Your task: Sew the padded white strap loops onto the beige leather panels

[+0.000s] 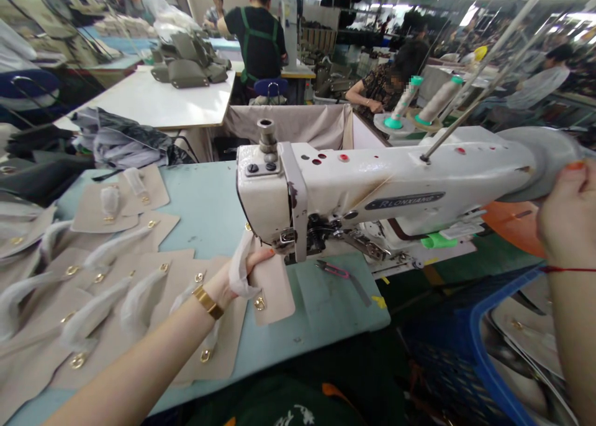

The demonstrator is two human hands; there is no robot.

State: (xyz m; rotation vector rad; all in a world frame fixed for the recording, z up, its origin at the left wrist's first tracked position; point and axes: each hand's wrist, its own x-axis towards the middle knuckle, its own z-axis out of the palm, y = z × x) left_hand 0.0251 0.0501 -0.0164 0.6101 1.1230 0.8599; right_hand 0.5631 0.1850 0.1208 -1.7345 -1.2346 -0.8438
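My left hand (237,274) reaches through the white-wrapped handle loop of a beige bag panel (277,292) and grips the panel under the head of the white sewing machine (344,177). A gold ring fitting (259,303) sits at the loop's lower end. The panel's far part is hidden behind the machine head. My right hand (565,205) is closed on the rim of the grey handwheel (535,159) at the machine's right end. Pink-handled thread snips (333,269) lie on the light blue table (311,314), right of the panel.
Several beige panels (144,302) with wrapped handles cover the table's left side. A blue plastic basket (447,364) holding more panels stands at lower right. Two thread cones (437,100) rise behind the machine. Co-workers sit or stand beyond, one near a white table (205,106).
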